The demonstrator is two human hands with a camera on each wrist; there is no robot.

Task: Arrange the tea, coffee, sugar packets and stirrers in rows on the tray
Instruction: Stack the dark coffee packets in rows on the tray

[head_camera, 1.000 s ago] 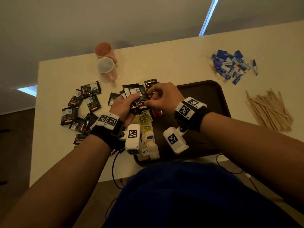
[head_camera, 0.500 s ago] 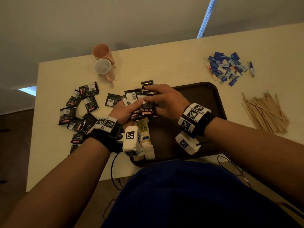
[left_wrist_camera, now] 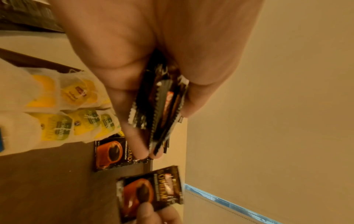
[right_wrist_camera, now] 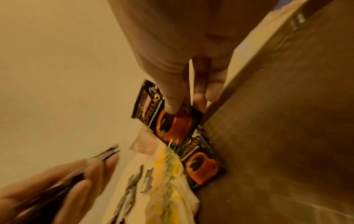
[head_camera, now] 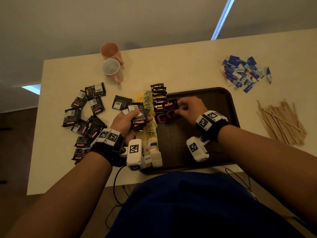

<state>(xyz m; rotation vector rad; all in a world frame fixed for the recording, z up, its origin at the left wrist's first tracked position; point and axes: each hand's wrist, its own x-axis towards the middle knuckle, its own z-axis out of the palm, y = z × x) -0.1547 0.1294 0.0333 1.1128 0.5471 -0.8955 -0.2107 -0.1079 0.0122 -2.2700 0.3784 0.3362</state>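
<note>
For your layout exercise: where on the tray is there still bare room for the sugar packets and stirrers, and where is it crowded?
Free: the tray floor between the coffee packet row and its right rim, beyond the right hand. Crowded: the left edge, with tea bags and the left hand.

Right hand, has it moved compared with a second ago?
Yes. The right hand, pinching one coffee packet, has pulled away from the left hand and moved rightward over the tray; earlier both hands met above its left edge.
</note>
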